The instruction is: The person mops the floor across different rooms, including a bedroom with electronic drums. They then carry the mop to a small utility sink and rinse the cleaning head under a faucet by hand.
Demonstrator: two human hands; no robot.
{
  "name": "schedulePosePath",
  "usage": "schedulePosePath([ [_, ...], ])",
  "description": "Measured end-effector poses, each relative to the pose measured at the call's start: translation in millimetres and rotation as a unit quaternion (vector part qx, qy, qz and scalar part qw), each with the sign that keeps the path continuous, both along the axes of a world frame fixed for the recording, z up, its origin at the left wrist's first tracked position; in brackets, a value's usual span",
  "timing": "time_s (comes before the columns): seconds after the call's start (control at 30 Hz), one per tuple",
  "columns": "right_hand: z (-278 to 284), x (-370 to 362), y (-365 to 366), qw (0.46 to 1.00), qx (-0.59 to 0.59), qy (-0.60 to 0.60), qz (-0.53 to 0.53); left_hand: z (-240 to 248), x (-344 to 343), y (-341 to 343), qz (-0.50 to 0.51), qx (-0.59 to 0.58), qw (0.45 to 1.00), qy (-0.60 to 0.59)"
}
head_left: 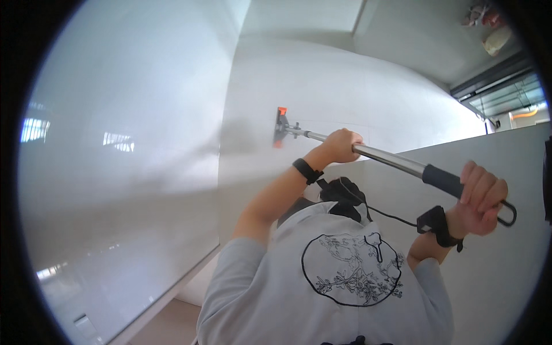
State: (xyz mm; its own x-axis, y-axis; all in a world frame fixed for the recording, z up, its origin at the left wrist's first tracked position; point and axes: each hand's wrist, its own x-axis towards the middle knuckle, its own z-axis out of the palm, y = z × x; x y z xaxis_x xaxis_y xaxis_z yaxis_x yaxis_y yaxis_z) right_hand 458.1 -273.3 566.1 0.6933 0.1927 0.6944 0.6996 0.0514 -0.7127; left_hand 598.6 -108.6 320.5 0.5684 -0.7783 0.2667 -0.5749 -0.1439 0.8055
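Note:
Both my hands hold a long-handled flat mop, its silver pole (391, 159) slanting across the view from upper left to lower right. My left hand (343, 145) is closed around the middle of the pole. My right hand (483, 195) wraps around the black grip (441, 180) near the end, where a dark hanging loop (509, 214) sticks out. At the far end, the narrow grey mop head (281, 129) with orange ends is against a pale smooth surface. What lies under the head is hidden.
A glossy white panel (132, 184) with window reflections fills the left side. A pale wall or ledge edge (425, 150) runs behind the pole. Upper right are a dark-framed opening (494, 80) and some reddish and cream items (489, 26). A black cable (391, 215) hangs near my right wrist.

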Motion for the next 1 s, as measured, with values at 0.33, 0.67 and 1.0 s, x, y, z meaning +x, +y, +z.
schedulePosePath([
  [0.33,-45.4,16.0,-67.6,0.985,0.107,0.101,0.085,-35.1,-57.5,-34.2,0.22,0.042,0.971,0.087],
  [0.67,-127.7,-120.4,89.3,0.918,0.104,0.27,0.271,-127.6,-320.9,98.5,0.469,0.047,0.866,0.166],
  [1.0,-119.3,-378.5,415.8,0.891,0.047,0.343,0.292,-155.0,-611.4,398.2,0.569,0.018,0.805,0.167],
])
